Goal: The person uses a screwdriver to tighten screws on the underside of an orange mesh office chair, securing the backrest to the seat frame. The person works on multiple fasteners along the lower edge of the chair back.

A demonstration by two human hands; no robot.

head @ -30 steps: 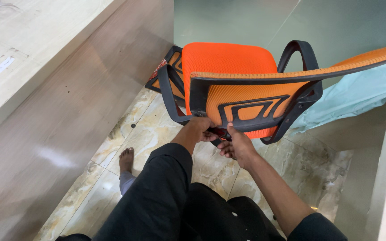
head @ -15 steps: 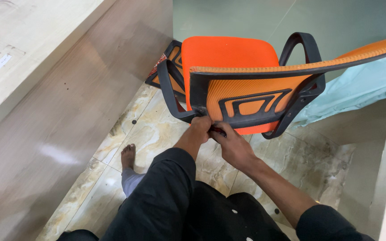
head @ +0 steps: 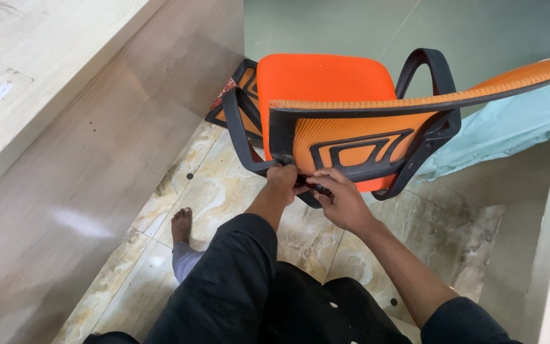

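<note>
Orange chair (head: 326,83) w/ black frame; beige marbled floor tiles (head: 224,191); teal sheet (head: 510,127).

A pale blue sheet (head: 510,127) lies over marbled floor tiles (head: 224,191).

Marbled beige floor tiles (head: 224,191) w/ glare, pale wood desk (head: 52,83) at left, green wall (head: 351,25) behind, light-blue sheet (head: 517,127) at right.

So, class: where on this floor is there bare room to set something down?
Bare tile lies between the wooden panel and the orange chair, beyond the bare foot. It is crowded where left hand and right hand meet under the chair.
</note>
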